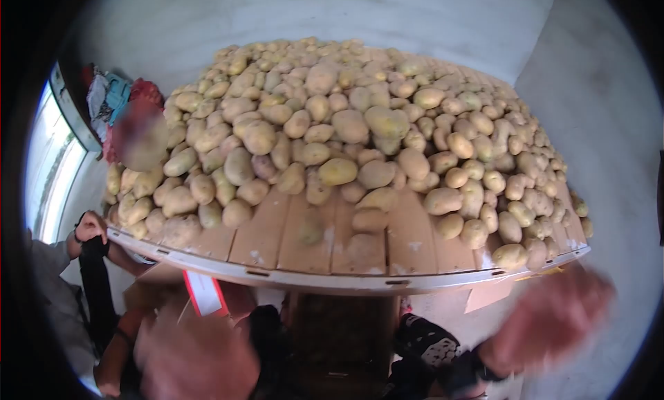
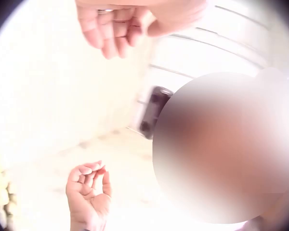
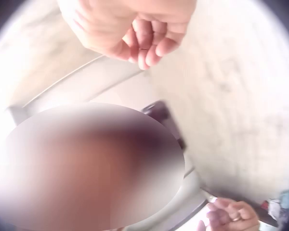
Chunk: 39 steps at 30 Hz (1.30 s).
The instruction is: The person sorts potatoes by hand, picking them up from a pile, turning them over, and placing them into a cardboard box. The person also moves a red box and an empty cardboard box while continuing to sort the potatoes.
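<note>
A big heap of potatoes [image 1: 318,109] covers most of a slatted table [image 1: 304,248]. My left hand [image 1: 197,358], blurred, is in front of the table's near edge at the lower left. The blurred right hand [image 1: 553,320] is off the table's front right corner. In the left wrist view the left hand [image 2: 113,24] has loosely bent fingers and holds nothing. The right hand [image 3: 139,29] likewise has bent fingers around nothing in its own wrist view. A few potatoes [image 1: 370,220] lie apart from the heap near the front middle.
Another person's hand [image 1: 91,227] is near the table's left corner. A red-and-white item [image 1: 204,293] is below the front edge, beside a dark container [image 1: 339,344] between my legs. Red and blue bags [image 1: 119,92] are at the back left. Pale walls [image 1: 602,137] enclose the table.
</note>
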Motion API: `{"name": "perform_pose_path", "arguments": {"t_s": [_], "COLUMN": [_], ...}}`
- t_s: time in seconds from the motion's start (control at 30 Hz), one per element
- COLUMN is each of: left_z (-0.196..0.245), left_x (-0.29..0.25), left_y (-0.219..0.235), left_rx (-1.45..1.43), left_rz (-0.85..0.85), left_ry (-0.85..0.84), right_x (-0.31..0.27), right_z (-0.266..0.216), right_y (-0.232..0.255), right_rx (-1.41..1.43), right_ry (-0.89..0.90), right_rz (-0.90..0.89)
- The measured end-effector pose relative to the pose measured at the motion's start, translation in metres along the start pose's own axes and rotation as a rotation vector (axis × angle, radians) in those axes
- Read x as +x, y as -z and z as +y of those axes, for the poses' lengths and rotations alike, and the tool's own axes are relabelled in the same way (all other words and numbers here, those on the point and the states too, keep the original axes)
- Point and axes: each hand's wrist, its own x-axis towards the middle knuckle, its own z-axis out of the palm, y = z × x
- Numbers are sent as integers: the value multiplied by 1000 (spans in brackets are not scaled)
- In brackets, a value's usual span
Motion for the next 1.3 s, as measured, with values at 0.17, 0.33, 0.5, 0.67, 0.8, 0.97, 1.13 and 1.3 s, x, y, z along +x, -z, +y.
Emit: {"name": "perform_pose_path", "arguments": {"t_s": [0.17, 0.33, 0.5, 0.67, 0.8, 0.97, 1.13, 1.3], "left_z": [-99, -150, -150, -173, -177, -168, -128, -147], "left_x": [-5, -36, -39, -50, -43, -38, -13, -26], "left_y": [69, 110, 97, 112, 111, 112, 110, 124], "left_rx": [601, 1416, 1445, 1553, 1532, 1237, -147, -427], "left_rz": [-81, -460, -465, -446, -363, -193, 165, 239], "left_ry": [547, 406, 456, 398, 377, 500, 1077, 1146], "right_x": [-31, -63, -69, -69, -46, -40, -42, -39], "right_z": [112, 160, 158, 168, 162, 141, 143, 142], "right_y": [47, 74, 52, 82, 63, 78, 72, 63], "right_rx": [-428, -1332, -1516, -1603, -939, 80, 588, 944], "right_ry": [-720, -413, -435, -580, -838, -1067, -1021, -1050], "right_rz": [188, -580, -642, -664, -291, 69, 321, 322]}}
